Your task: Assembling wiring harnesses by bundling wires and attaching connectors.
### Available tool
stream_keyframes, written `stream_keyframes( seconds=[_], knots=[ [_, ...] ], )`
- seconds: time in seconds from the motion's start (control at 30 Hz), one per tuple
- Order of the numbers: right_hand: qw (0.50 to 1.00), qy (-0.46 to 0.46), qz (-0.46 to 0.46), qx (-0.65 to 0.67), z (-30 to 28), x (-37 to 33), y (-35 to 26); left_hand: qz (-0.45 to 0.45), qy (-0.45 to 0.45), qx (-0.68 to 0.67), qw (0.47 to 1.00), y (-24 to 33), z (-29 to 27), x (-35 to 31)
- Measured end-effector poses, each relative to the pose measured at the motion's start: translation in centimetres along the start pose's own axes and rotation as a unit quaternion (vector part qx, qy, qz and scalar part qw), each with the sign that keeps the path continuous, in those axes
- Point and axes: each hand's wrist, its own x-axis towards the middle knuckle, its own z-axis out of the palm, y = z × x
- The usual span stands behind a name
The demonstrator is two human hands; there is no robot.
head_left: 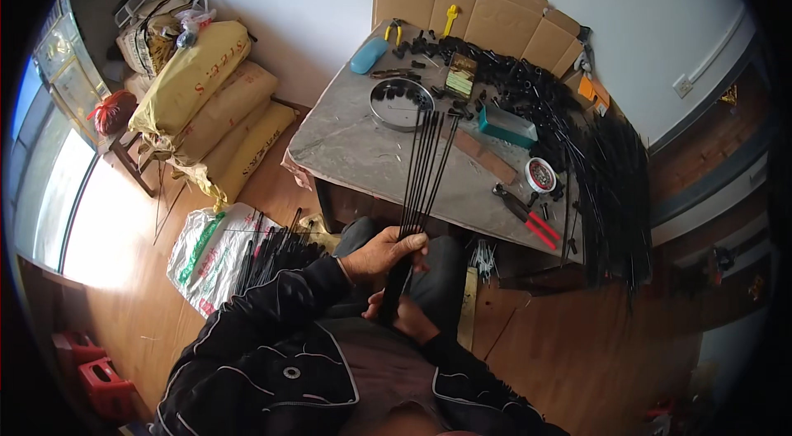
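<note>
A bundle of thin black rods [422, 176] stands nearly upright in front of my body, its tips fanning out slightly over the near edge of the table. My left hand [381, 254] is closed round the bundle at mid-height, thumb across the front. Lower down, my right hand [406, 317] grips the thicker dark end of the same bundle, close to my lap. Part of the right hand's fingers is hidden behind the rods.
On the grey table [346, 139] lie a round metal tray [402, 118], red-handled pliers [528, 217], a teal box [507, 126] and a heap of black parts [528, 81]. More black rods [615, 188] hang over its right edge. Stacked sacks [206, 89] stand left; rods lie on a white bag [216, 254].
</note>
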Motion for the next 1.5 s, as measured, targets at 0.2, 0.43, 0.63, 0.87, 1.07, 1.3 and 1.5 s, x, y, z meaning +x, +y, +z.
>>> stream_keyframes(
  seconds=[0.2, 0.43, 0.63, 0.87, 1.07, 1.3, 1.5],
  knots=[
    [0.998, 0.061, -0.018, -0.018, 2.8, -0.1, -1.4, 0.026, 0.078, -0.046, 0.996, -0.6, -2.9, -0.4],
    [0.974, 0.089, -0.027, -0.206, 3.3, 2.6, -5.3, 0.13, 0.202, -0.045, 0.97, 4.0, -4.6, -1.7],
    [0.924, -0.056, 0.095, -0.367, 4.0, -1.4, -18.7, 0.074, 0.243, 0.014, 0.967, 8.1, -3.7, -8.1],
    [0.654, -0.091, 0.281, -0.697, 5.4, -1.8, -23.4, 0.151, 0.092, 0.432, 0.884, 3.3, 2.8, -9.0],
    [0.587, -0.096, 0.349, -0.724, 9.5, -0.4, -23.6, -0.195, -0.108, 0.174, 0.959, -0.7, 1.1, -2.5],
    [0.693, 0.002, -0.275, -0.666, 11.6, -3.0, -23.3, -0.188, -0.19, 0.082, 0.96, 1.3, -1.9, -0.5],
    [0.813, -0.076, 0.026, -0.577, 11.9, -5.6, -18.9, -0.115, -0.128, 0.067, 0.983, 10.9, 1.0, 2.7]
  ],
)
